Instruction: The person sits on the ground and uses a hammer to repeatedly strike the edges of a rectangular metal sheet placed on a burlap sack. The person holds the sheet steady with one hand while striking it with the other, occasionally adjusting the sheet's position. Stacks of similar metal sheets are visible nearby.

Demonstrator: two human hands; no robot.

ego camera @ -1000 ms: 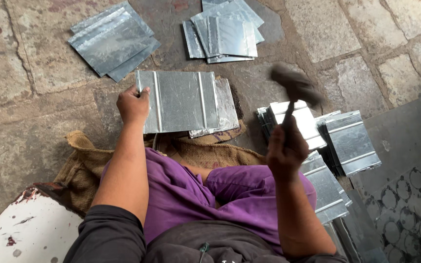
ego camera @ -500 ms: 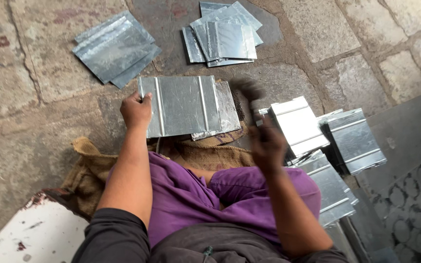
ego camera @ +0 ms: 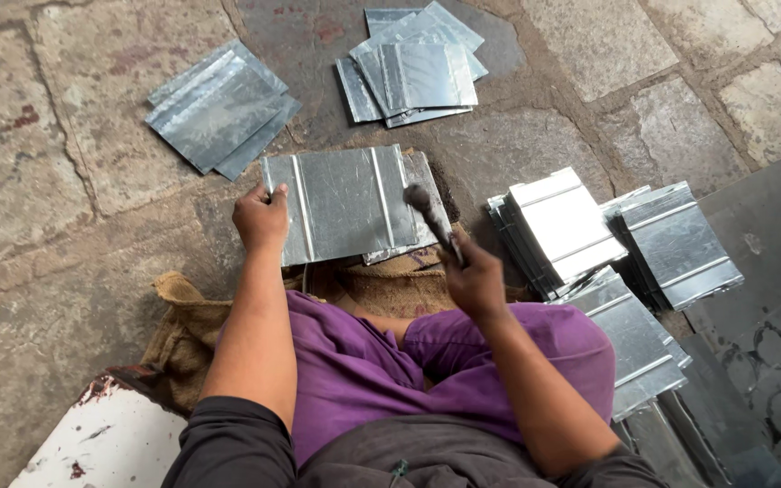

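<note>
A ribbed grey metal sheet [ego camera: 345, 203] lies on the stone floor in front of my knees, on top of another sheet. My left hand [ego camera: 261, 217] grips its left edge. My right hand [ego camera: 474, 282] is closed on the handle of a hammer [ego camera: 428, 212], whose dark head rests on the sheet's right edge. My legs in purple trousers [ego camera: 381, 361] are folded below the sheet.
Two loose piles of flat metal sheets [ego camera: 219, 108] [ego camera: 418, 72] lie further away on the floor. Stacks of ribbed sheets [ego camera: 564, 230] [ego camera: 675, 244] stand at my right. Brown sacking [ego camera: 183, 330] lies under me, and a white chipped object [ego camera: 106, 443] is at the lower left.
The hammer was raised above my right hand a second ago and has swung down onto the sheet's right edge. My left hand has stayed on the left edge.
</note>
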